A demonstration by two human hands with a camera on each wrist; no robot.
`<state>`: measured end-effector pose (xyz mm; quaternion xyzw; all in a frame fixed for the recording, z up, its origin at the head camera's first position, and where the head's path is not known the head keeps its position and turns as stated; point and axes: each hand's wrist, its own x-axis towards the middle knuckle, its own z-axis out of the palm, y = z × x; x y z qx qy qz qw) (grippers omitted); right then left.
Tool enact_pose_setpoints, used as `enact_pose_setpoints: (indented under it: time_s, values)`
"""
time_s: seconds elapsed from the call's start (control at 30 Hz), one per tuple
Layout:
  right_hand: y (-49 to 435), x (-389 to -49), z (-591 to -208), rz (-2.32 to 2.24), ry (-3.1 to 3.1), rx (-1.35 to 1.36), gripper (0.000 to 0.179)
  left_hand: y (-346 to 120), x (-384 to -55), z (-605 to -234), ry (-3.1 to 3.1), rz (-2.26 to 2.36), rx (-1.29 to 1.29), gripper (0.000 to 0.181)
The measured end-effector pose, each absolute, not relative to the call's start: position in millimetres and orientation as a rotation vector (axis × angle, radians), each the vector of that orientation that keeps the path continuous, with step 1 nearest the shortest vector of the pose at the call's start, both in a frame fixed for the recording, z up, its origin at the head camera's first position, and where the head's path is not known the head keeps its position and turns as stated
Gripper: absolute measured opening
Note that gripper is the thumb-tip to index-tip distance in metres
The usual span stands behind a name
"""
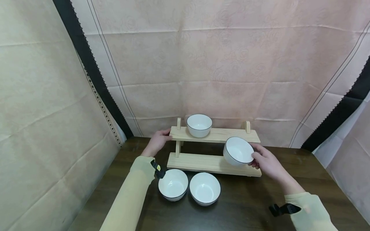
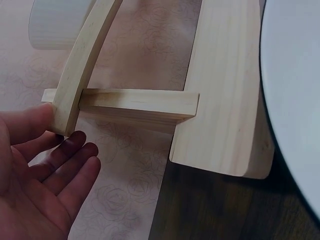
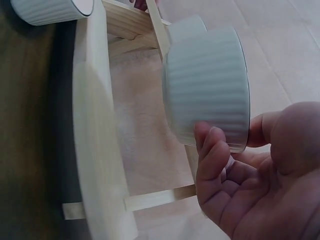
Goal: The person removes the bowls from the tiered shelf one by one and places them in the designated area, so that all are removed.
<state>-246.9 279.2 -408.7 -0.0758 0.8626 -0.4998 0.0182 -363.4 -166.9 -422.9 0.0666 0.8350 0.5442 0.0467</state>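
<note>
A two-tier wooden shelf rack (image 1: 214, 163) stands on the table. My left hand (image 1: 158, 141) pinches the left end of its upper board, thumb on one face and index finger on the other in the left wrist view. A white bowl (image 1: 238, 150) with a dark rim is held by my right hand (image 1: 266, 161) in front of the rack's right side, tilted. Its ribbed outside (image 3: 207, 87) shows in the right wrist view, with thumb and fingers pinching the rim and wall. Another white bowl (image 1: 199, 125) sits on the upper board, left of its middle.
Two more white bowls, a left one (image 1: 173, 184) and a right one (image 1: 205, 188), stand side by side on the dark wooden table (image 1: 240, 205) before the rack. Pale cloth (image 1: 219, 64) hangs behind the rack and at both sides.
</note>
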Motion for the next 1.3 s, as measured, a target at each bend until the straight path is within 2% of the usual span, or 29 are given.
enact_pose_setpoints:
  time_s: [0.47, 0.9, 1.3]
  values:
    - [286.7, -220.2, -443.0, -1.516, 2.625, -0.225, 0.057, -165.7, -364.1, -422.7, 2.54, 1.681, 0.18, 0.058]
    - [289.4, -207.2, -469.4, -1.543, 2.558, -0.35, 0.055, -163.9, -364.3, -423.0, 2.529, 1.705, 0.147, 0.057]
    - [290.4, -202.3, -472.6, -1.492, 2.545, -0.384, 0.053, -164.2, -363.0, -423.9, 2.522, 1.718, 0.16, 0.057]
